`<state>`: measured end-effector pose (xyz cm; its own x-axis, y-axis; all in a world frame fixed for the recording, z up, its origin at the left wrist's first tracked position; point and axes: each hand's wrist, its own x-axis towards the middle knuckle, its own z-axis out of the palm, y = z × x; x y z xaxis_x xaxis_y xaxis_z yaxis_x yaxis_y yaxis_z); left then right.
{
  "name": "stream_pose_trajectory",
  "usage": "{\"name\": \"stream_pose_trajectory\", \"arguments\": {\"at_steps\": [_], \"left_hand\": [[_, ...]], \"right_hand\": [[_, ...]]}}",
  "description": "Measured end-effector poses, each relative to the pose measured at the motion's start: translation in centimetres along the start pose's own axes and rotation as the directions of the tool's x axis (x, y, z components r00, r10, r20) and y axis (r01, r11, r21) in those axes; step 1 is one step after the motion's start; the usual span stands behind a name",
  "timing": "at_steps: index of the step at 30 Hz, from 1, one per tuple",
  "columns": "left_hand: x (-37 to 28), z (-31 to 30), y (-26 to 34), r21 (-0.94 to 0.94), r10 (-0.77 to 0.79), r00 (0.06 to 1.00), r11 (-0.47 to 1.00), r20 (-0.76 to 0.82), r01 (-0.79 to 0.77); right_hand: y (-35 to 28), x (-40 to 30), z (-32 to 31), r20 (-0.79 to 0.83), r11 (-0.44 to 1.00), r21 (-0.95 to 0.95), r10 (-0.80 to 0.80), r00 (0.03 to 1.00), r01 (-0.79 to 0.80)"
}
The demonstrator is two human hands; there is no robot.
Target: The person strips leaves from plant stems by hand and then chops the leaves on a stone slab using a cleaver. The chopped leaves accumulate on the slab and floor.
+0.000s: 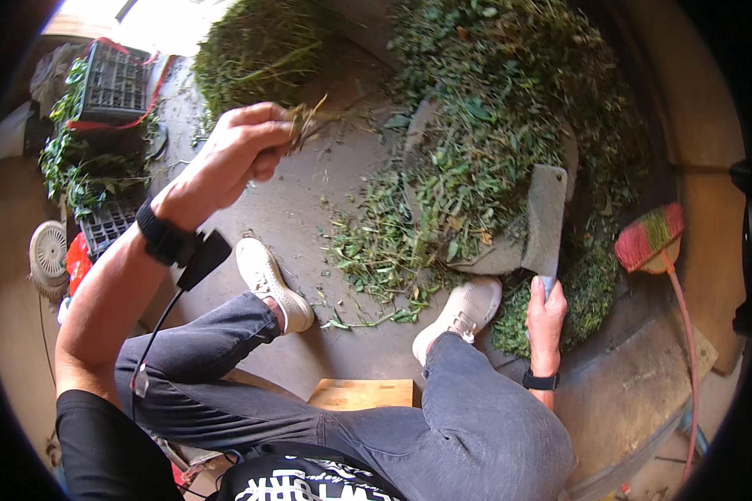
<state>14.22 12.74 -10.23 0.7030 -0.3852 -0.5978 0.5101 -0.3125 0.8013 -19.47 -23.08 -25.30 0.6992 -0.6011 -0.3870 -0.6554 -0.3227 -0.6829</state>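
Observation:
My left hand (235,153) is raised over the floor with a small tuft of dry plant stalks (304,122) pinched between its fingers. At the right, my right hand (546,316) grips the handle of a cleaver. Its broad, dull blade (544,216) points away from me, beside a heap of chopped greens (476,163). Beneath that heap, part of a round chopping block (498,257) shows; most of it is hidden. Looser cut leaves (376,250) spill onto the floor to its left.
Uncut grass (257,56) lies in a bundle at the back. Plastic crates (116,81) with leafy vines (69,156) stand left, near a white fan (49,253). A pink-and-green broom (652,238) and a wooden board (633,401) are at right. My shoes (272,282) flank the spilled leaves.

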Motion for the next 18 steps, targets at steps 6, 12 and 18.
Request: {"name": "stream_pose_trajectory", "arguments": {"at_steps": [6, 12, 18], "left_hand": [[-8.6, -7.5, -2.0, -0.031, -0.274, 0.949, 0.962, -0.157, 0.273], [-9.1, -21.7, 7.5, 0.918, 0.601, 0.796, 0.272, 0.072, -0.288], [-8.9, -39.1, 17.8, 0.724, 0.594, 0.587, 0.69, -0.55, -0.021]], "right_hand": [[0.2, 0.2, 0.5, -0.014, 0.997, -0.076, 0.003, 1.0, -0.004], [0.2, -0.1, 0.8, -0.022, 0.984, -0.033, -0.175, 0.984, 0.174], [-1.1, -0.3, 1.7, -0.054, 0.974, -0.13, -0.196, 0.979, 0.188]]}}
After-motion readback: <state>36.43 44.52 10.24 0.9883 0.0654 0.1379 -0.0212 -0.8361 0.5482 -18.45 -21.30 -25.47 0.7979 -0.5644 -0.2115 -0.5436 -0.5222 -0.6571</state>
